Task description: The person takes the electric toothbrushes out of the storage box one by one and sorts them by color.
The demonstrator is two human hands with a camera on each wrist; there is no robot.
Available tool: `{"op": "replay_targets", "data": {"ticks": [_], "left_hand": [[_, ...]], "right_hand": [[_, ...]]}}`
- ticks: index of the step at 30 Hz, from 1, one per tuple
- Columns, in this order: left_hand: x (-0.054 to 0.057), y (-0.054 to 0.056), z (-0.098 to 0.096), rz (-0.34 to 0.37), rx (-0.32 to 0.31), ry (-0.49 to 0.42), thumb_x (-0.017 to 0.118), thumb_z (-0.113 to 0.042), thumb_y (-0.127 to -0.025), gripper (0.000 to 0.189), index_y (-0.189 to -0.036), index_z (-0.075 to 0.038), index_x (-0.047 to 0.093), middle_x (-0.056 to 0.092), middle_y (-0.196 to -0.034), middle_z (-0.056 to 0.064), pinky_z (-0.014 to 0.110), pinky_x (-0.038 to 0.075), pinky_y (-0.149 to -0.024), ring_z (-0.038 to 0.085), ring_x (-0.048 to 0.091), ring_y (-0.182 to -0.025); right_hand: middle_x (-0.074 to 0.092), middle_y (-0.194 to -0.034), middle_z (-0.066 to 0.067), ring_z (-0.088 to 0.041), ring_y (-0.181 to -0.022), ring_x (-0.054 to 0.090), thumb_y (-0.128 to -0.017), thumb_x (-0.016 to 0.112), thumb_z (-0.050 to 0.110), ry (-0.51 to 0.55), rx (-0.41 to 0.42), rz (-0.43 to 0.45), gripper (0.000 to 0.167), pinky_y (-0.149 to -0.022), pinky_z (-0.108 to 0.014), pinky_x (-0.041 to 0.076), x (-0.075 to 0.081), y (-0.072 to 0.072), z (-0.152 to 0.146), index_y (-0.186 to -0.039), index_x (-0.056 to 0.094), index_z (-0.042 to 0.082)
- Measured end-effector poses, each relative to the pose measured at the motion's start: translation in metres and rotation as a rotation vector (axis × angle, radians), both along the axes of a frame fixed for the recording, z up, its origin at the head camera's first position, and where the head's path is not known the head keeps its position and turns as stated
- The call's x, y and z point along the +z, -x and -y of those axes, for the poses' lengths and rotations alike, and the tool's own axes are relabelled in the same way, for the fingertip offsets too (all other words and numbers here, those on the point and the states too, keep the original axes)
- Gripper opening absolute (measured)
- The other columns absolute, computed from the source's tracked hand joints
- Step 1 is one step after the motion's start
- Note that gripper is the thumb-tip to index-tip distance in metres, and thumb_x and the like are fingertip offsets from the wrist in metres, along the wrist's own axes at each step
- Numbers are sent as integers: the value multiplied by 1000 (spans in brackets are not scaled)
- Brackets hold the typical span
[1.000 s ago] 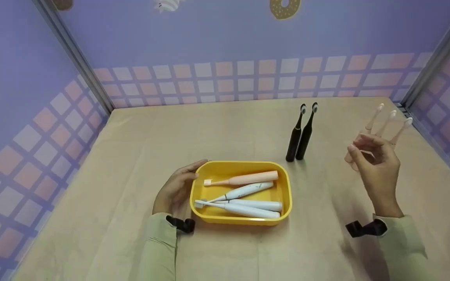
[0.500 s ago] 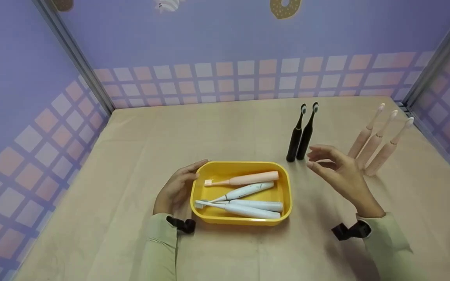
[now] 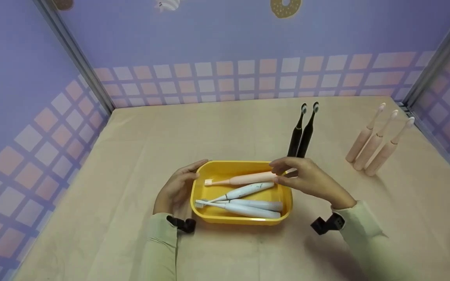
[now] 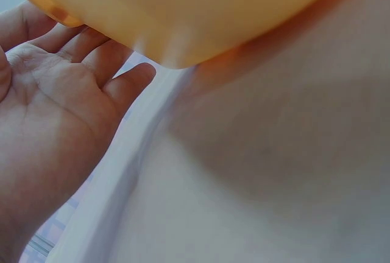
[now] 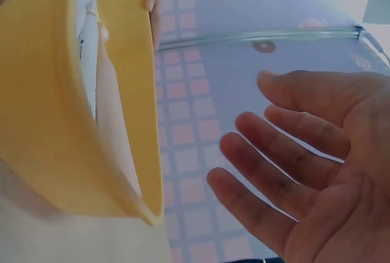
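A yellow bin [image 3: 240, 221] holds a pink electric toothbrush [image 3: 250, 178] and three white electric toothbrushes [image 3: 248, 190], all lying down. My left hand [image 3: 177, 187] grips the bin's left rim; in the left wrist view its palm and fingers lie along the outside wall. My right hand [image 3: 311, 179], fingers loosely bent and holding nothing, hovers over the bin's upper right corner, near the pink toothbrush's handle end. Beyond it stand two black electric toothbrushes [image 3: 295, 136], their lower ends hidden by the hand. Three pale pink electric toothbrushes [image 3: 370, 150] stand upright in a row on the right.
A beige-covered table [image 3: 193, 128] carries everything. Purple walls with a checked band [image 3: 244, 80] enclose its back and sides, and a metal post [image 3: 80, 58] marks the back left corner.
My right hand has moved left from the standing pink toothbrushes, past the black ones, to the bin's right corner. My left hand and the bin have stayed in place.
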State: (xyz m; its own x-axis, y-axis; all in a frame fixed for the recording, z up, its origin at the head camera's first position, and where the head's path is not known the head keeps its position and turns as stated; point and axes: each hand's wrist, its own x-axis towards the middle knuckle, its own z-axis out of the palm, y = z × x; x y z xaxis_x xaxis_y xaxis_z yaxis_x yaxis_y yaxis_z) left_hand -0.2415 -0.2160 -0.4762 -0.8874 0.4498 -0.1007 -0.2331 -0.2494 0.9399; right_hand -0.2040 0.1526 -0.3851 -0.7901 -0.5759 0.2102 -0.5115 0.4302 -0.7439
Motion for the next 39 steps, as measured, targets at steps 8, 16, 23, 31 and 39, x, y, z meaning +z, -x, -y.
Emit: {"op": "replay_targets", "data": {"ticks": [8, 16, 23, 31, 39], "left_hand": [[0, 1, 0, -7, -1, 24, 41, 0, -95, 55, -149, -4, 34, 39, -152, 10, 36, 38, -111, 23, 43, -134], [-1, 1, 1, -25, -11, 27, 41, 0, -95, 56, -150, -3, 32, 37, -153, 11, 37, 36, -113, 23, 42, -136], [-2, 1, 1, -28, -11, 20, 42, -1, -95, 55, -149, -4, 33, 40, -152, 9, 36, 38, -111, 22, 43, -135], [-1, 1, 1, -26, -8, 25, 40, -1, -96, 54, -149, -3, 32, 38, -152, 10, 36, 37, -112, 22, 43, -134], [-1, 1, 1, -49, -19, 38, 39, 0, -96, 55, -150, -2, 29, 37, -153, 11, 36, 38, -111, 25, 42, -136]], "right_hand": [[70, -107, -16, -25, -97, 67, -90, 67, 16, -183, 106, 32, 33, -85, -39, 57, 4, 10, 19, -119, 64, 1], [71, -105, -14, -24, -98, 67, -90, 64, 12, -325, 228, 133, 32, -90, -39, 55, 7, 21, 37, -119, 64, -2], [71, -101, -7, -18, -93, 66, -88, 67, 11, -460, 250, 208, 31, -83, -32, 55, 3, 30, 53, -117, 66, 1], [71, -101, -6, -16, -77, 66, -82, 74, 12, -607, 255, 355, 30, -69, -31, 57, -5, 37, 71, -112, 70, 8], [68, -95, 0, -11, -80, 61, -80, 75, 10, -664, 235, 451, 26, -71, -35, 58, -12, 39, 77, -106, 72, 12]]}}
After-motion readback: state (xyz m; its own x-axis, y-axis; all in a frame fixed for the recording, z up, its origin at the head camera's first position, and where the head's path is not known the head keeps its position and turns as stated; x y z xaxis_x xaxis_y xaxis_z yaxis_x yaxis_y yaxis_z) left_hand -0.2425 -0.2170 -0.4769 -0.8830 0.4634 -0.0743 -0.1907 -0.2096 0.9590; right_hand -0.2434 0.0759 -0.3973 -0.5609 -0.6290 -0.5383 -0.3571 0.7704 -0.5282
